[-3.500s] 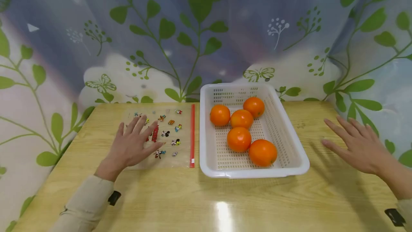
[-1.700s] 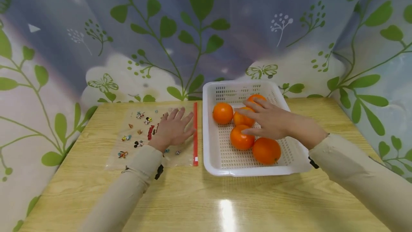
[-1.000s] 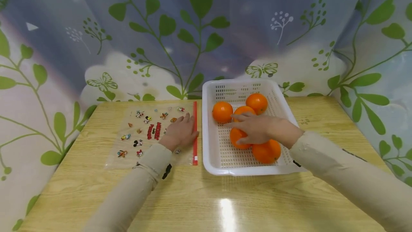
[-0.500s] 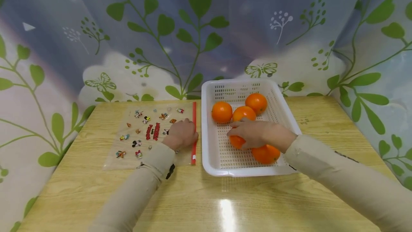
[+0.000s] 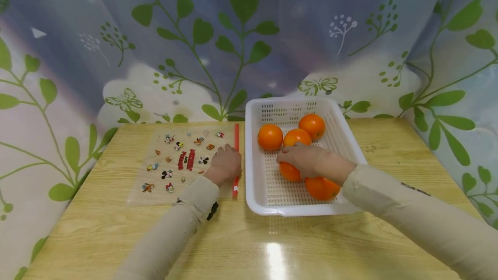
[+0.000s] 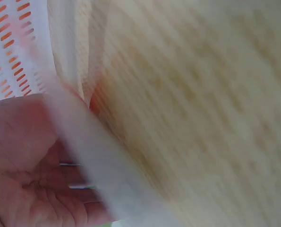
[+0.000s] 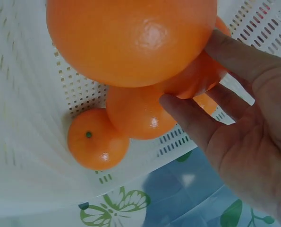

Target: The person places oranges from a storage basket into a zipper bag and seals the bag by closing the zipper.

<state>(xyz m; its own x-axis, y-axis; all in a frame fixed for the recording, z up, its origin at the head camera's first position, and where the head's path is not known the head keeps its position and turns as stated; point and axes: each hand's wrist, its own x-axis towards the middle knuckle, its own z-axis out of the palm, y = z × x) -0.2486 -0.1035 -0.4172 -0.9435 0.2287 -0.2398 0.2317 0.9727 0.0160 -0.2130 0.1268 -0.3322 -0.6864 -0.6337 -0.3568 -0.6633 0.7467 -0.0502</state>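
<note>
My left hand (image 5: 226,165) pinches the red-striped edge of a clear zip bag (image 5: 155,154) printed with small cartoon figures, lying flat on the table. In the left wrist view, the blurred bag film (image 6: 102,161) crosses in front of the left hand's (image 6: 31,165) curled fingers. Inside a white perforated basket (image 5: 253,202), my right hand (image 5: 309,160) curls round an orange (image 5: 288,173) from above. Several other oranges (image 5: 270,137) sit around it in the basket. In the right wrist view, thumb and fingers of the right hand (image 7: 244,113) grip the orange (image 7: 201,75), partly hidden behind a nearer one (image 7: 135,38).
The basket stands just right of the bag on a light wood table (image 5: 249,237). A leaf-patterned curtain (image 5: 218,46) hangs behind the table's back edge. Bare tabletop lies in front of the basket and at its right.
Both hands have come inward from the sides. The left moved right across the bag to its red edge, fingers curling. The right reached into the basket and closed round an orange.
</note>
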